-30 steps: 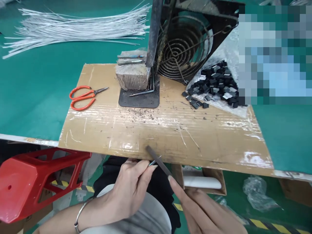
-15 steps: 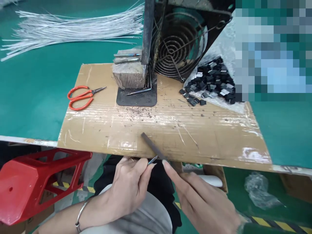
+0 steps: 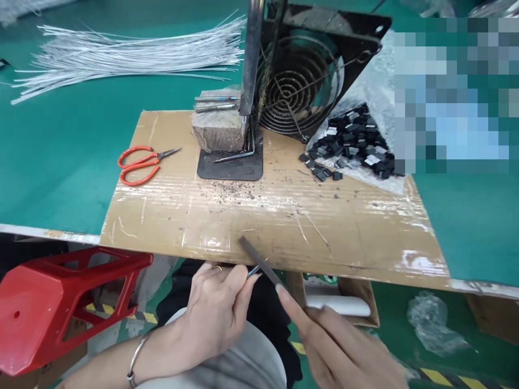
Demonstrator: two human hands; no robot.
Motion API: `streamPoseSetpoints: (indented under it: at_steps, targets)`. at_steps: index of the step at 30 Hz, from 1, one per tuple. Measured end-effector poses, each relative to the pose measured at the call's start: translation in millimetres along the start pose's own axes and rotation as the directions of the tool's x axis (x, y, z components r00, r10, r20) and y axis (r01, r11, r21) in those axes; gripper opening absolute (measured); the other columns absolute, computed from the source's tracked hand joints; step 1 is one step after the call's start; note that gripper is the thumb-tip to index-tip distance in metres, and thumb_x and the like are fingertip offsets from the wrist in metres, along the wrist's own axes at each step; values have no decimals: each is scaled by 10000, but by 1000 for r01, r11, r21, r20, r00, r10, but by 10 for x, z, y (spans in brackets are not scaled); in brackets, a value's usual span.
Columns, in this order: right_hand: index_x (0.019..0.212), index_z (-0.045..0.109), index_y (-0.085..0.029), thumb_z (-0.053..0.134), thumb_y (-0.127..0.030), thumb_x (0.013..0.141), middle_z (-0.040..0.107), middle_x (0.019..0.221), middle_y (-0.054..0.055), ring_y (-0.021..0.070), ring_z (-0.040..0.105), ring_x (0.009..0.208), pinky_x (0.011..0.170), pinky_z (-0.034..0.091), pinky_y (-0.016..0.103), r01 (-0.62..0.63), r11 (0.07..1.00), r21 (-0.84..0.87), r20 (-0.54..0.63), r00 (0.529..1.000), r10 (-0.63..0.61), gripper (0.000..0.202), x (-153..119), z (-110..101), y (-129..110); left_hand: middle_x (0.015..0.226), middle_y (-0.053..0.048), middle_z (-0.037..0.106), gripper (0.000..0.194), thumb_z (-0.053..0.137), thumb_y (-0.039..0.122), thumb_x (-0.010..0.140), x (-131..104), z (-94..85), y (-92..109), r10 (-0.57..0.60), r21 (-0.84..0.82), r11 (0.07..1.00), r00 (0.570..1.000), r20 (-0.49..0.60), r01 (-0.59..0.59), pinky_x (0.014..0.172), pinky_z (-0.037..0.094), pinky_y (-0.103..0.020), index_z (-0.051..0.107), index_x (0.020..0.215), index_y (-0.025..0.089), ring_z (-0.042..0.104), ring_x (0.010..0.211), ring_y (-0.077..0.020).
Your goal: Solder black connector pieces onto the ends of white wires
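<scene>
My left hand point(image 3: 221, 305) is closed, with a slim metal rod point(image 3: 254, 270) pinched between thumb and forefinger; its bluish shine resembles a soldering iron tip. A flat dark file point(image 3: 259, 258) lies across the rod's end, slanting up to the left. My right hand point(image 3: 328, 335) is closed around the file's near end, forefinger stretched along it; the handle is hidden in the palm. Both hands are at the front edge of the taped cardboard sheet point(image 3: 365, 232). Orange-handled scissors point(image 3: 140, 165) rest at the sheet's left.
A black plate point(image 3: 231, 170) carries a grey block point(image 3: 219, 132) with metal rods, beside an upright bar and a black fan point(image 3: 287, 92). Small black parts point(image 3: 352, 140) lie on plastic at right. White wires point(image 3: 138, 54) lie at back left. A red stool point(image 3: 36, 308) stands below.
The file has slid toward me and slightly right across the rod, and my right hand has moved down with it. My left hand has stayed nearly still. The view has shifted slightly.
</scene>
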State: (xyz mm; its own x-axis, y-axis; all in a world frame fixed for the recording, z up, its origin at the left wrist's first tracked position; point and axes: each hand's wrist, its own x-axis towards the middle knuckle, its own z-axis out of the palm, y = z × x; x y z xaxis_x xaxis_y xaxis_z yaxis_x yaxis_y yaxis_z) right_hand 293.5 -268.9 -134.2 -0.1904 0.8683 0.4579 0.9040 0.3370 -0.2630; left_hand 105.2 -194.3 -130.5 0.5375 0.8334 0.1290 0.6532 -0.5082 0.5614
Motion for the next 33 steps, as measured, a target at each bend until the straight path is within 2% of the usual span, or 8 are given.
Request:
streamPoseSetpoints:
  at_steps: [5,12,15,20,23,25,30,33]
  targets:
    - [1178,723,-153,432,-17,1002,637,665,-28,77,573,590,675,410,227,14,1000,-1,-48,999,-14,367,38,23,4,541,45,505,319,453,140,1006,-2,11,1,28,57,998,999,-32,-26,623,326,-313,439,694,204,445,474,-138]
    - [1195,719,-168,420,-27,1007,653,660,-35,75,607,593,694,430,226,-1,999,-33,60,998,3,380,34,-69,-6,537,44,495,314,459,145,1006,-10,39,-3,29,51,998,999,-44,-26,627,304,-327,443,698,202,418,474,-143]
    - [1158,734,-152,432,-29,1007,650,651,-32,67,596,570,671,426,219,22,999,-27,24,999,-22,360,71,-64,6,548,52,477,319,440,153,1017,-11,29,-2,-1,0,1000,1000,-15,1,631,312,-321,421,703,207,400,485,-135]
    - [1145,735,-153,432,-6,1005,671,682,-30,56,601,580,654,414,212,19,1000,-19,-32,999,-20,365,108,0,43,619,50,480,357,385,198,1062,34,-62,12,-95,-186,975,986,137,120,613,357,-259,385,706,210,442,580,-119]
    - [1116,753,-172,435,-3,985,642,642,-41,61,579,542,649,425,209,-5,999,-35,-25,1000,4,384,46,-21,32,590,67,382,416,373,281,1085,64,-119,15,-206,-388,862,923,324,328,558,314,-251,345,677,207,356,550,-103]
    - [1108,760,-168,452,-6,975,641,643,-37,64,574,537,638,427,210,-13,999,-32,-34,999,12,372,54,-17,20,583,69,336,432,371,303,1083,68,-135,10,-228,-445,809,903,363,384,549,293,-261,332,664,206,312,548,-105]
    - [1139,745,-152,471,4,971,663,687,-28,61,603,588,650,425,210,25,999,-35,-39,999,-26,357,112,8,37,610,54,431,366,421,217,1047,21,-75,-10,-140,-283,941,974,178,186,592,313,-282,377,684,207,384,572,-118]
    - [1228,717,-152,446,-7,962,651,684,-30,65,599,571,647,439,212,55,998,-15,79,995,-54,406,11,-40,69,567,61,438,339,446,159,1017,-2,-21,-15,-54,-108,992,997,53,59,602,310,-302,390,686,208,391,516,-122]
